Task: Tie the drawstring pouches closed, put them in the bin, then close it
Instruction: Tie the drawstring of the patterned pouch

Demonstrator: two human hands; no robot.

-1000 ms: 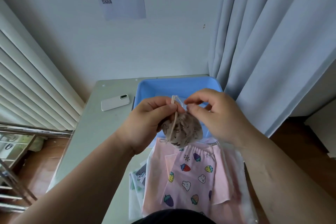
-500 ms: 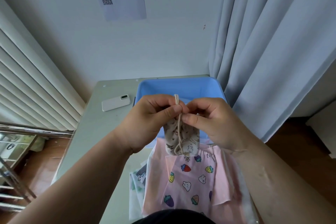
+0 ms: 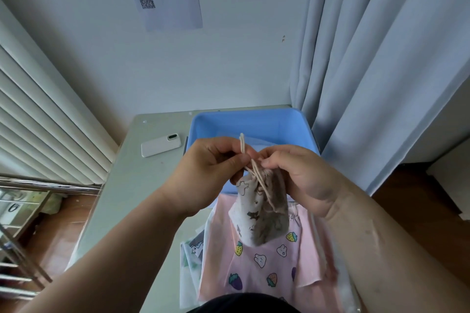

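Beige animal-print drawstring pouch (image 3: 256, 213) is hanging in the air between both hands, above pink fruit-printed fabric pouches (image 3: 267, 269) lying on the pale grey counter (image 3: 132, 185). The left hand (image 3: 206, 173) is pinching the cream cord (image 3: 242, 143) with curled fingers; the right hand (image 3: 302, 178) is pinching the gathered neck. A blue plastic bin (image 3: 254, 124) is sitting open just behind.
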